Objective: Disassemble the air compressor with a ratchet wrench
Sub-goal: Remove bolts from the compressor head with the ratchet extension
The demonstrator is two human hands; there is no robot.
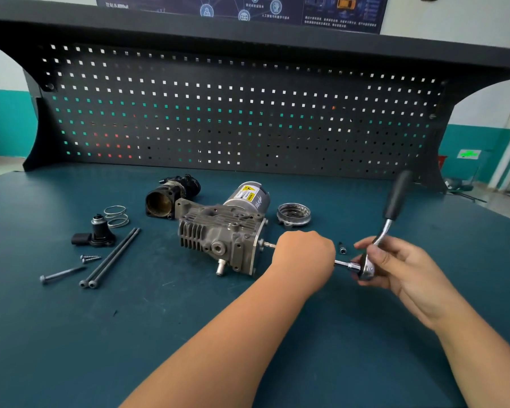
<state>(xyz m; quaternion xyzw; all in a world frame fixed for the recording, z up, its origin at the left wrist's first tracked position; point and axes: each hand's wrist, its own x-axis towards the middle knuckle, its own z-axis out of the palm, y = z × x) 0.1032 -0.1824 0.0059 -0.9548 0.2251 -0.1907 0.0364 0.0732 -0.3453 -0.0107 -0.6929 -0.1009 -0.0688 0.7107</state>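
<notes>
Surface [71,334] w/ a dark pegboard [233,113] standing behind the air compressor [218,234]. The compressor sits mid-surface on its side, finned block toward the camera, labelled motor can at the back.

Ratchet wrench [365,270] is right of the compressor. Its head is low and the black handle stands up, leaning away to the right. The ext bar [343,264] runs from the head toward the compressor's right end face, long axis roughly level and left-right.

Left hand [304,257] is just right of the compressor, grip closed in a fist round the ext bar. A short metal tip pokes out on the compressor side, at or nearly at the end plate; can't tell if it's seated. Right hand [395,266] is further right, grip pinching the wrench head.

So the compressor lies left of both hands and the left hand is nearer. Next turn prob. depends on keeping the bar in line w/ the fastener.

Black housing [171,195] is behind-left of the compressor, round cover [293,214] behind-right. Left of it: two long bolts [109,257], a spring [116,216], small screws [90,258]. A loose socket [342,250] lies right of it, between the hands.
</notes>
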